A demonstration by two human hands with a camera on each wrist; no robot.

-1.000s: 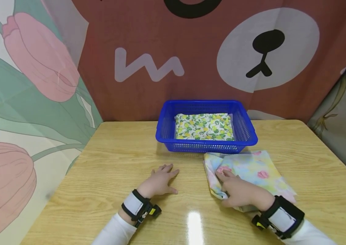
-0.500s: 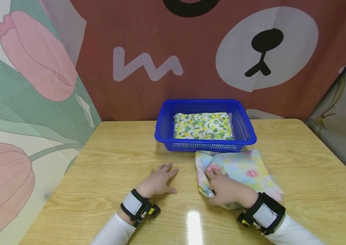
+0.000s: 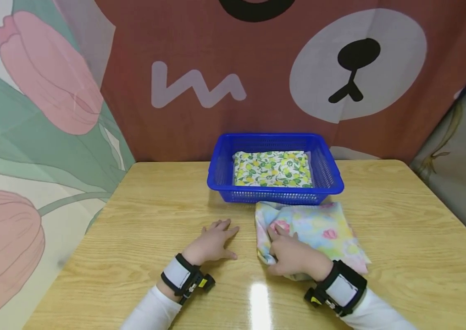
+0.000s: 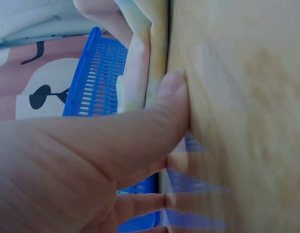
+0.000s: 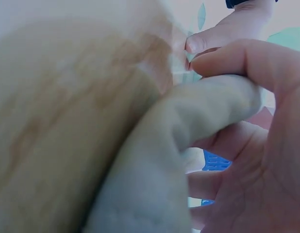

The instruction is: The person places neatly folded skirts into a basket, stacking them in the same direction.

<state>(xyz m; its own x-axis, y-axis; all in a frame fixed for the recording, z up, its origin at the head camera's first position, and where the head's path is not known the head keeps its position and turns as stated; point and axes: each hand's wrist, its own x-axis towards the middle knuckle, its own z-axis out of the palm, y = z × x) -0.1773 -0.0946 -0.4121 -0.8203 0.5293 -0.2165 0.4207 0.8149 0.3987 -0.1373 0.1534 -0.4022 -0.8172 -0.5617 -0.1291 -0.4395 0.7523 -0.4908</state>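
A folded pastel cloth [image 3: 313, 229] with pink roses lies on the table in front of the basket. My right hand [image 3: 296, 256] is over its left part. In the right wrist view a fold of the cloth [image 5: 155, 160] runs between thumb and fingers, which pinch it. To the left, my left hand [image 3: 210, 243] rests on the table with its fingers spread, apart from the cloth and holding nothing. In the left wrist view its thumb [image 4: 155, 116] touches the tabletop, and the cloth's folded edge [image 4: 140, 58] shows beyond.
Behind the cloth stands a blue perforated basket [image 3: 274, 196], holding a folded lemon-print cloth [image 3: 272, 169]. The wooden table [image 3: 154, 206] ends at the back against a printed curtain [image 3: 200, 133] with a bear face. Grey fabric [image 3: 460, 183] hangs at the right.
My right hand has slid leftward over the table, and the rose-patterned cloth has come along with it. The left hand has stayed in place. The basket has not moved on the table.
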